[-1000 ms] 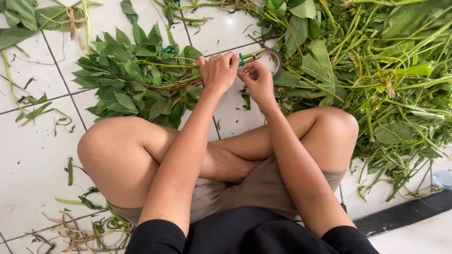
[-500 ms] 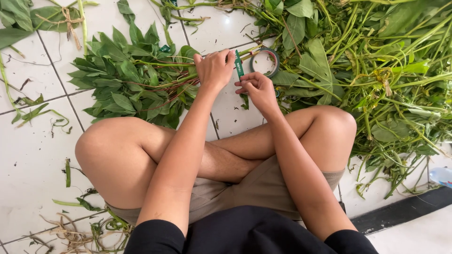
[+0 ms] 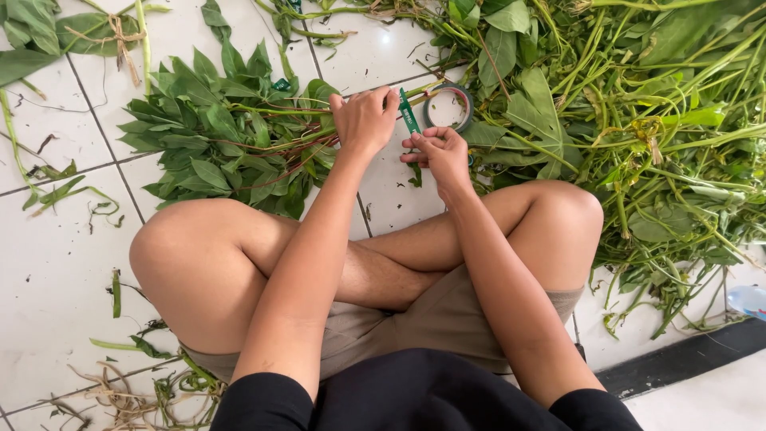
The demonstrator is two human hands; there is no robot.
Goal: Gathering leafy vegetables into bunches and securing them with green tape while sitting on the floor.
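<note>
The bunch (image 3: 231, 140) is a fat fan of pointed green leaves on reddish-green stems, lying flat on the white tile at upper left, stems pointing toward centre. A strip of green tape (image 3: 408, 120) runs from the stem ends, and its roll (image 3: 448, 108) lies flat just right of it, top centre.

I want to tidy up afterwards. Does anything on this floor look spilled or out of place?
Yes: bits of leaf and stem lie scattered over the white tiles, and dry strands sit by the left knee. The bundle of leaves under the left hand looks tidy; the right hand pinches green tape.
</note>
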